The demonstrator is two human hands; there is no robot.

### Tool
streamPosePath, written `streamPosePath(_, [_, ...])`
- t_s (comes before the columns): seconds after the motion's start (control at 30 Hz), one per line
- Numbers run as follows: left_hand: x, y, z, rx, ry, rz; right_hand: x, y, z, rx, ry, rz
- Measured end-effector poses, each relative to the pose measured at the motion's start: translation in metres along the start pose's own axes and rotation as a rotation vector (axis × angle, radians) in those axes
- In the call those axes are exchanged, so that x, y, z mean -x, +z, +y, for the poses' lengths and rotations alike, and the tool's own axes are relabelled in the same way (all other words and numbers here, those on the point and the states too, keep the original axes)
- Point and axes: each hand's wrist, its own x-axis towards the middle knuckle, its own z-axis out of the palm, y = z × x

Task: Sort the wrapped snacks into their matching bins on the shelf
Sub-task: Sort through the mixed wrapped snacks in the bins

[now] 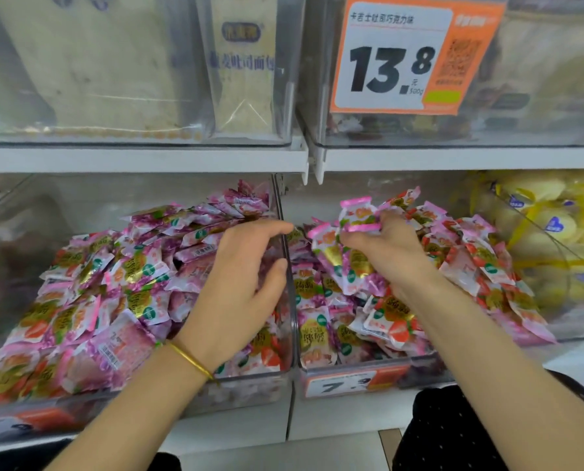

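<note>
Shop shelf bins [426, 363] brim with pink snacks [130, 266]. At one o'clock the right hand [396, 253] pinches several packets [358, 215], likely light, crinkly and slippery, best held by their crimped ends. Left hand [239, 283] hovers loosely spread, empty.

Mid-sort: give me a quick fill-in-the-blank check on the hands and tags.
The right hand grips pink-wrapped snacks over the bin whose front tag starts with ___.
The gold bracelet belongs to the ___ hand.
The orange price tag above the upper shelf reads ___.
Missing words: 7; left; 13.8.
</note>
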Motion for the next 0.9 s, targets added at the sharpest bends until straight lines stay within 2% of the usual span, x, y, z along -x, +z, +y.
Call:
streamPosePath(0.2, [0.001, 0.005, -0.001, 0.046, 0.008, -0.007, -0.017, 0.040, 0.008, 0.441, -0.074, -0.136])
streamPosePath(0.33, [0.000, 0.005, -0.002, 0.052, -0.015, -0.021, -0.022, 0.038, 0.009, 0.627, -0.146, -0.119])
streamPosePath(0.47, [-0.002, 0.006, -0.004, 0.052, -0.033, -0.028, -0.023, 0.026, 0.009, 0.557, -0.183, -0.103])
streamPosePath(0.6, [-0.006, 0.005, -0.007, 0.019, -0.059, -0.049, -0.034, 0.006, 0.000, 0.209, -0.068, -0.037])
streamPosePath(0.67, [-0.006, 0.004, -0.008, 0.030, -0.087, -0.072, -0.051, 0.009, -0.006, 0.123, -0.007, 0.007])
streamPosePath(0.8, [-0.004, 0.005, -0.010, 0.027, -0.113, -0.106, -0.084, 0.045, -0.015, 0.281, -0.033, 0.080])
streamPosePath(0.9, [-0.004, 0.006, -0.012, 0.034, -0.124, -0.112, -0.096, 0.071, -0.014, 0.407, -0.050, 0.020])
